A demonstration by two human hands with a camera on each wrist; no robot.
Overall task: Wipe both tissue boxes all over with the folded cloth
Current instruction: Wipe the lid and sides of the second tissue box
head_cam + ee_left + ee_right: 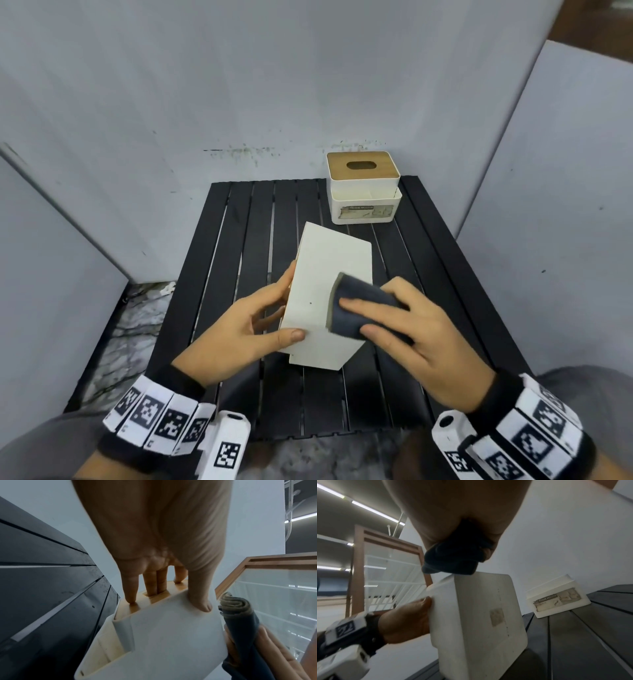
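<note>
My left hand (239, 325) grips a white tissue box (325, 270) turned on its side above the table, thumb on the upper white face, fingers on the wooden lid (154, 596), two of them in its slot. My right hand (407, 329) holds a folded dark blue cloth (359, 308) and presses it on the box's right edge. The cloth (240, 615) shows a tan inner layer. The box (479, 615) stands tall in the right wrist view, with the cloth (453, 558) on its top. A second white tissue box (363, 188) with a wooden lid stands upright at the table's far right.
The black slatted table (246, 240) is ringed by grey-white partition walls (239, 85) on three sides. Marbled floor (137, 318) shows to the left of the table. The second box (556, 599) carries a worn label on its front.
</note>
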